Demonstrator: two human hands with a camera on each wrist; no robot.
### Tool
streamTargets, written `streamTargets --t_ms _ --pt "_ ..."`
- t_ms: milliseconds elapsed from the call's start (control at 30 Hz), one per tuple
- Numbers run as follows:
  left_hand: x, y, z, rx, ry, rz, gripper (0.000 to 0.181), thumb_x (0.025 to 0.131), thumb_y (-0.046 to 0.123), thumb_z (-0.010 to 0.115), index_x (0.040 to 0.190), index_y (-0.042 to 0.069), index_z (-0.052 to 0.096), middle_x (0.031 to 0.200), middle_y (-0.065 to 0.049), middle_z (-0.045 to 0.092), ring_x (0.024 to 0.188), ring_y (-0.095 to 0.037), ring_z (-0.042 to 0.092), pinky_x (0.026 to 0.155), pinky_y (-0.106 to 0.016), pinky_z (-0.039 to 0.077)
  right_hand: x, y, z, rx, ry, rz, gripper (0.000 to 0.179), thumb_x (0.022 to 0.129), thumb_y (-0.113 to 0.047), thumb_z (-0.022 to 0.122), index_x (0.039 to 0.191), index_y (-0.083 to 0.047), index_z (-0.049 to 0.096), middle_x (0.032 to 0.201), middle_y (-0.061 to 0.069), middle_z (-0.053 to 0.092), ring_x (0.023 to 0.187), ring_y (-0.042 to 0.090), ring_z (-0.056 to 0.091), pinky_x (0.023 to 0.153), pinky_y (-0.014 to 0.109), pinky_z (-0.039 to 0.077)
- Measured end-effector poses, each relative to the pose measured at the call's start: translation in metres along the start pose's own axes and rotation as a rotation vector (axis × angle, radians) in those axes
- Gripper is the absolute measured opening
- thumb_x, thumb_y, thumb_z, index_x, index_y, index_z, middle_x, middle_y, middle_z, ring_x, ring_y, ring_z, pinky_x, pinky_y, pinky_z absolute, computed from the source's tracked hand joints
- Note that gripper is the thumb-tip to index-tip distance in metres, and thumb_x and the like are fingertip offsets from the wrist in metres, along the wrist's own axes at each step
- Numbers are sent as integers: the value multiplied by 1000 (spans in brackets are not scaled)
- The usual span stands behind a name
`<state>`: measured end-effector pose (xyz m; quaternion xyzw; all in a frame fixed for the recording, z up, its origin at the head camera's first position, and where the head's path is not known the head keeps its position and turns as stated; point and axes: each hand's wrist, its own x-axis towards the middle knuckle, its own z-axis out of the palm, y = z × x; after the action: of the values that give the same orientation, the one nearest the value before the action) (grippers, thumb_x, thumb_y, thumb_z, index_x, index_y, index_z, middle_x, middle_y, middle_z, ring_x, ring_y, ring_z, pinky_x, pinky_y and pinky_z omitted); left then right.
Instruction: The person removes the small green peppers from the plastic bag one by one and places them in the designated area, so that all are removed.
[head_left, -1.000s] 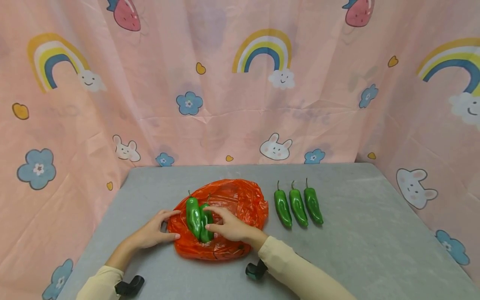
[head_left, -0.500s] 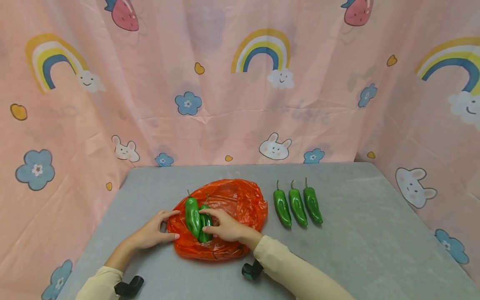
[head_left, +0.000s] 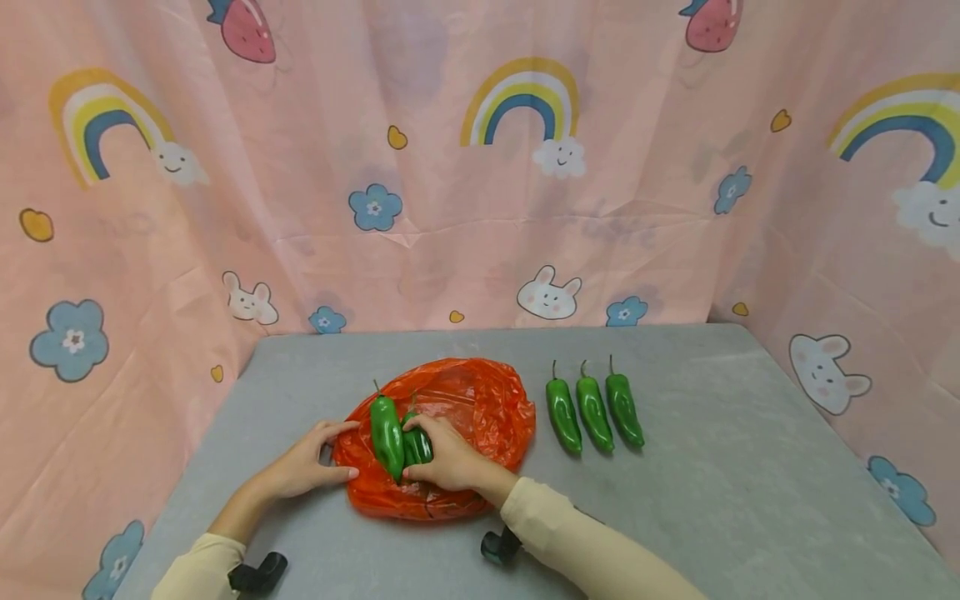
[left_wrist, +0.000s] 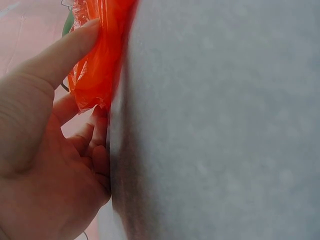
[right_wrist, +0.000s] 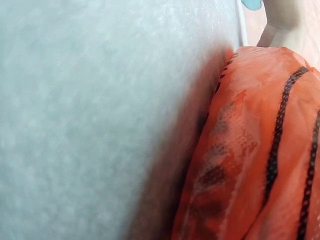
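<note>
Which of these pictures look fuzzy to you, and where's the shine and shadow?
Head view: fairly sharp and evenly lit, with white glints on the green chili peppers and crinkled orange-red plastic bag; left wrist view: tabletop soft, a dark shadow on it beside the left hand; right wrist view: tabletop blurry, a smeared shadow along the bag.

The head view peers forward and down across the table [head_left: 712, 433]; both wrist views crowd in low and close, all three catching the red bag [head_left: 480, 387].
</note>
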<state>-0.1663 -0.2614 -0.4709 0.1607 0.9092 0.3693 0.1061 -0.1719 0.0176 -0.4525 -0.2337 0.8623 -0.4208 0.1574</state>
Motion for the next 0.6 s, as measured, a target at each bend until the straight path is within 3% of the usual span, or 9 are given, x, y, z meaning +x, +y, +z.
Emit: streamTargets --t_ms 233,467,600 --pt "0 1 0 -4 0 5 74 86 36 80 146 5 50 134 -19 50 121 -31 49 104 -51 38 -2 2 -2 -7 97 -10 48 86 -5 78 127 -12 56 136 18 53 115 28 53 93 48 49" --pt "0 1 1 -4 -2 11 73 87 35 79 146 4 49 134 -20 50 117 -29 49 101 -47 39 -3 6 -7 47 156 -60 50 87 4 67 133 -11 53 134 19 52 106 25 51 83 39 45" --pt "1 1 0 4 -1 5 74 87 35 79 146 4 49 133 -19 50 117 -29 49 101 -47 39 -6 5 -12 71 172 -63 56 90 4 63 141 -15 49 143 18 48 116 28 51 92 46 46"
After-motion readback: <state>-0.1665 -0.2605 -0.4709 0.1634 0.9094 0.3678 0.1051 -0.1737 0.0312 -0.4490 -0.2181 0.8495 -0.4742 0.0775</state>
